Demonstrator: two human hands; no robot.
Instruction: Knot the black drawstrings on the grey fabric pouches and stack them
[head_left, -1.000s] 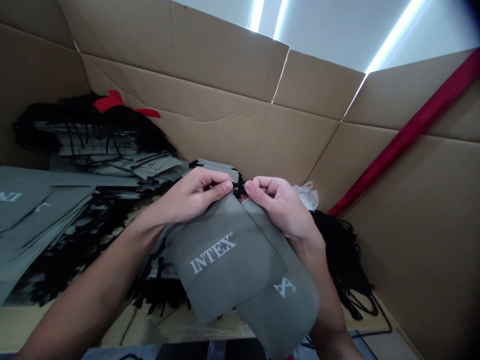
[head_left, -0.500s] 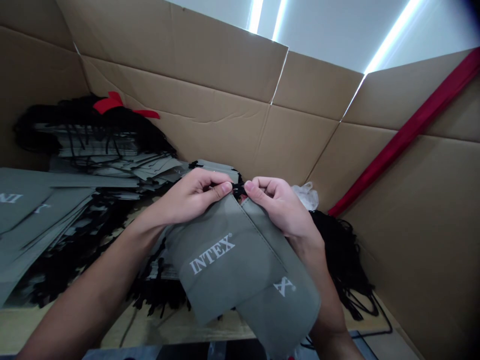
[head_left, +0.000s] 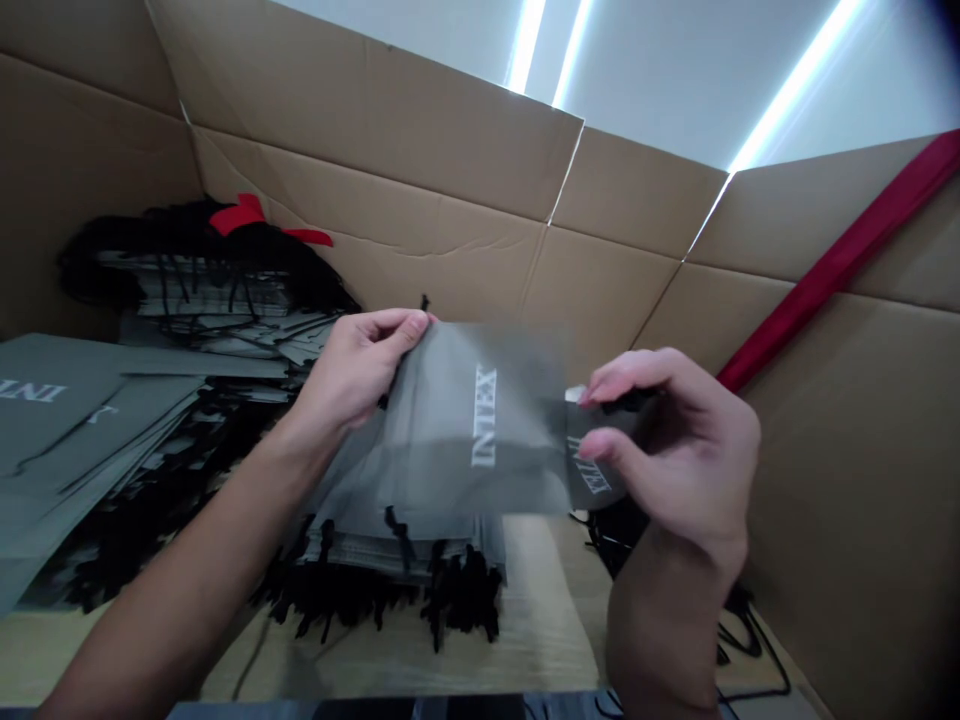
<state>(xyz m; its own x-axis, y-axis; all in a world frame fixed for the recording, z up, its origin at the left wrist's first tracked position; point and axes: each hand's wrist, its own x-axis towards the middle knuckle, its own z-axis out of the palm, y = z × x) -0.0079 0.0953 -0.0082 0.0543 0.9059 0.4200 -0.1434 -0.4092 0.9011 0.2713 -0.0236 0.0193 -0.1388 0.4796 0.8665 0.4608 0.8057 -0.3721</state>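
Note:
A grey pouch (head_left: 517, 410) printed INTEX, somewhat blurred, hangs sideways from my left hand (head_left: 375, 365), whose thumb and fingers pinch its corner by a black cord end. My right hand (head_left: 667, 440) is at the pouch's right side, thumb and fingers apart. A second grey INTEX piece (head_left: 600, 455) shows behind my right fingertips, with something black partly hidden by that hand. Below the held pouch lies a stack of grey pouches (head_left: 360, 545) with knotted black cord ends along its front edge.
More grey pouches (head_left: 45, 430) spread at the left. Behind them is a pile of bundled pouches (head_left: 210, 290) with black cords and a red strip (head_left: 238, 214). Cardboard walls (head_left: 450, 230) surround the wooden table (head_left: 547, 620). A dark red band (head_left: 840, 260) slants at right.
My hands have moved apart, the right one rightward with its fingers opened. The pouch in my left hand has turned and lifted, uncovering the stack below.

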